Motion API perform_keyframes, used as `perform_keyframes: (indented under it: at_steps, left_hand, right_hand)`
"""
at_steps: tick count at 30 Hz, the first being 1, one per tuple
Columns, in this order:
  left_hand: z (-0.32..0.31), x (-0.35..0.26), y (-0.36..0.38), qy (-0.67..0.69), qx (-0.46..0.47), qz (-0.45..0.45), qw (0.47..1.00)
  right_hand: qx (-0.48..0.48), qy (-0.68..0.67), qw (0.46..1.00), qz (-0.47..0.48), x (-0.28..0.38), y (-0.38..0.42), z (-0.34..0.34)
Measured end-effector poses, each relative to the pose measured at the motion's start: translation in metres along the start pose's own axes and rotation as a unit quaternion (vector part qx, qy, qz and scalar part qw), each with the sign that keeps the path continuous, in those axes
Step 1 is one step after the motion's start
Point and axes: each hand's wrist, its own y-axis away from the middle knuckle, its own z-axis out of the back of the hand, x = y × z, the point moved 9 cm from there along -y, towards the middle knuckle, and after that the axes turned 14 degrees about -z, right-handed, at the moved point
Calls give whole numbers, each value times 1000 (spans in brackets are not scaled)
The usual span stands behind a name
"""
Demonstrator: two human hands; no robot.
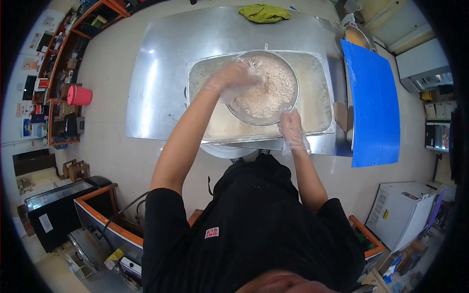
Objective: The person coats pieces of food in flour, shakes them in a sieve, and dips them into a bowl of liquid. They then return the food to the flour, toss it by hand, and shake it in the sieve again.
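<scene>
A round metal-rimmed sieve (297, 88) filled with pale, crumbly, lumpy material (273, 93) rests over a large rectangular tray (317, 115). My left hand (233, 75), in a clear plastic glove, is over the sieve's left side at the crumbs; its fingers are smeared by motion, so their shape cannot be made out. My right hand (292, 126), also in a clear glove, is closed on the near right rim of the sieve. A thin pale layer covers part of the tray's bottom.
The tray stands on a steel table (161, 63). A green cloth (264, 13) lies at the far edge. On the right are a blue board (375, 107) and a bowl with orange contents (356, 37). A white round tub (220, 152) is partly under the near edge.
</scene>
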Motion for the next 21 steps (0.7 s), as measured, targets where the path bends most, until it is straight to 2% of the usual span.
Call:
perform_keyframes:
  at_steps: [2,5,7,9,11,15,17,18,21]
  left_hand:
    - [2,3,-2,35,-103,-69,992]
    - [-2,-4,-8,79,-153,-134,976]
    - [-24,-1,-10,100,-73,-85,989]
    - [-42,-8,-3,28,-40,-86,995]
    - [-57,-25,6,-134,-53,-134,980]
    - [-61,-46,-12,-204,-85,-162,962]
    - [-69,-43,-27,-233,-136,-187,945]
    - [-68,-39,-29,-211,-153,-187,947]
    - [-72,-11,-43,-132,-175,-170,961]
  right_hand:
    - [0,-1,1000,9,-5,-3,-2]
    - [1,15,1000,10,-2,2,-1]
    - [0,20,1000,18,8,8,4]
    - [0,15,999,37,18,13,7]
    - [4,19,999,34,23,16,8]
    - [-9,10,996,87,35,25,5]
    - [46,-14,998,41,40,35,-8]
    - [71,-27,997,22,44,36,-11]
    - [42,2,999,34,23,21,-23]
